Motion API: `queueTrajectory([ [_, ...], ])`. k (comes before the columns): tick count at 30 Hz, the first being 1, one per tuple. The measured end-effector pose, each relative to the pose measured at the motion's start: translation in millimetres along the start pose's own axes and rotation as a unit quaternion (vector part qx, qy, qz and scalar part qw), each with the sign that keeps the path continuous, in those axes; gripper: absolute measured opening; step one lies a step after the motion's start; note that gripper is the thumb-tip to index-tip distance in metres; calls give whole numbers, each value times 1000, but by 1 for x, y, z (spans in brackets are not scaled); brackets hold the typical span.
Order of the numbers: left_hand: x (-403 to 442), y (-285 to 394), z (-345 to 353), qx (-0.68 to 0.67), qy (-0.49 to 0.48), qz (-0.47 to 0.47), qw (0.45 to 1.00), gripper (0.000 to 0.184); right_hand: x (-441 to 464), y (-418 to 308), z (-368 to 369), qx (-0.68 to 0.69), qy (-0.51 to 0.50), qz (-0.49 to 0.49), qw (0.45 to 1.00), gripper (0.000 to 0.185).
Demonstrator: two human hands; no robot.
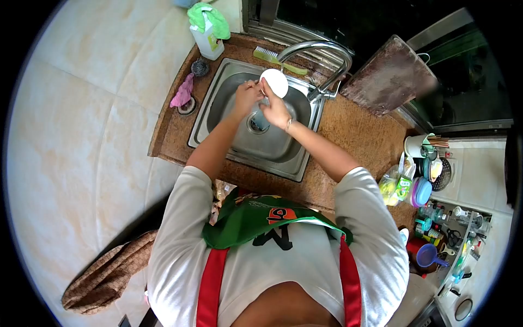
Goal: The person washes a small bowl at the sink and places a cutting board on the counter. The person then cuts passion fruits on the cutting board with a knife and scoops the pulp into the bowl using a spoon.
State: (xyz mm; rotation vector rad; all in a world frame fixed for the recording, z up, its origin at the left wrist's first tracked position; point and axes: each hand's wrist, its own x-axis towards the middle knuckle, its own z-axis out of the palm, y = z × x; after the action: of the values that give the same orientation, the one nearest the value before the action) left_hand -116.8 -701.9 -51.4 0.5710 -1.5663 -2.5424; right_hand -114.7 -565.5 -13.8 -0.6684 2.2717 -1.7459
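Note:
A round white bowl is tilted under the tap, over the back of the steel sink. My right hand grips its near edge, with the thumb lying along the white surface. Close by on the left, my left hand has its fingers curled in near the bowl's edge; what lies inside them is hidden. A thin stream of water seems to leave the spout above the bowl. Below both hands, the drain shows at the bottom of the basin.
Left of the sink are a pink cloth, a dark scouring ball and a white bottle under a green cloth. A green brush lies behind. A dark board leans by the window; containers stand at right.

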Motion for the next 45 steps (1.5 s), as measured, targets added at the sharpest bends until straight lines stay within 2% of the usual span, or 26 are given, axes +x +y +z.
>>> queueTrajectory([
  [1, -1, 12, 0, -12, -11, -32, 999, 17, 1, 8, -14, 1, 5, 0, 1000, 54],
  [2, -2, 25, -4, 28, -33, -66, 997, 18, 3, 16, -42, -215, -99, -141, 961, 54],
  [3, 0, 32, -8, 29, -35, -65, 997, 18, 10, 25, -67, -414, -195, -271, 847, 54],
  [4, 0, 36, -12, 72, -72, -99, 990, 17, 23, 23, -86, -521, -269, -305, 751, 56],
  [7, 4, 39, -9, 110, -113, -153, 975, 14, 54, 20, -107, -630, -238, -386, 630, 53],
  [9, 10, 39, -1, 48, -98, -97, 989, 14, 52, 20, -84, -641, -190, -313, 675, 52],
  [11, 23, 5, 4, 57, -101, -59, 992, 16, 41, 32, -25, -474, -88, -98, 871, 52],
  [13, 24, 2, 15, 62, -97, -15, 993, 19, 32, 22, 13, -214, 98, 107, 966, 48],
  [15, 8, 22, 20, 91, -41, -70, 993, 26, 8, 16, 3, -256, 98, 47, 961, 36],
  [17, 11, 44, 3, 75, -40, -80, 993, 30, -7, 22, -33, -349, 20, -256, 901, 19],
  [18, 19, 51, -7, 98, -61, -123, 986, 31, -4, 24, -53, -361, -22, -315, 877, 19],
  [19, 16, 61, -7, 121, -83, -165, 975, 33, 0, 22, -67, -360, -89, -317, 873, 23],
  [21, 6, 61, 0, 146, -85, -135, 976, 36, 11, 22, -64, -315, -51, -332, 888, 15],
  [22, 5, 56, 0, 169, -79, -51, 981, 44, 10, 23, -60, -317, -51, -332, 887, 15],
  [23, 7, 53, 3, 190, -73, 38, 978, 53, 11, 24, -54, -204, -49, -207, 956, 14],
  [25, -8, 32, 17, 179, -54, 72, 980, 52, 12, 29, -32, -85, -46, -80, 992, 13],
  [27, -8, 11, 13, 169, -36, 109, 979, 52, 13, 33, -1, 28, 54, -19, 998, 12],
  [30, 6, -22, -6, 2, -128, -87, 988, 45, 2, 45, 23, 171, 110, 22, 979, 17],
  [32, 20, -31, -5, 114, 18, -73, 991, 37, -12, 39, 20, 208, 120, 8, 971, 17],
  [33, 34, -36, -13, 114, 17, -73, 991, 37, -23, 17, 3, 69, 75, -56, 993, 16],
  [34, 37, -25, -16, 223, -40, 103, 968, 34, -27, 14, -12, -2, 52, -83, 995, 17],
  [36, 23, 11, -6, 131, -60, -131, 981, 26, -18, 17, -45, -175, -83, -187, 963, 27],
  [38, 20, 20, -6, 104, -100, -186, 972, 26, 24, 26, -80, -411, -225, -339, 816, 50],
  [40, 20, 23, -3, 91, -156, -230, 956, 26, 53, 4, -102, -558, -244, -434, 664, 66],
  [43, 49, -7, -11, 106, -191, -183, 958, 26, 64, -18, -106, -553, -252, -450, 654, 65],
  [45, 91, -47, -35, 220, -232, -100, 942, 26, 48, 9, -79, -580, -201, -334, 715, 63],
])
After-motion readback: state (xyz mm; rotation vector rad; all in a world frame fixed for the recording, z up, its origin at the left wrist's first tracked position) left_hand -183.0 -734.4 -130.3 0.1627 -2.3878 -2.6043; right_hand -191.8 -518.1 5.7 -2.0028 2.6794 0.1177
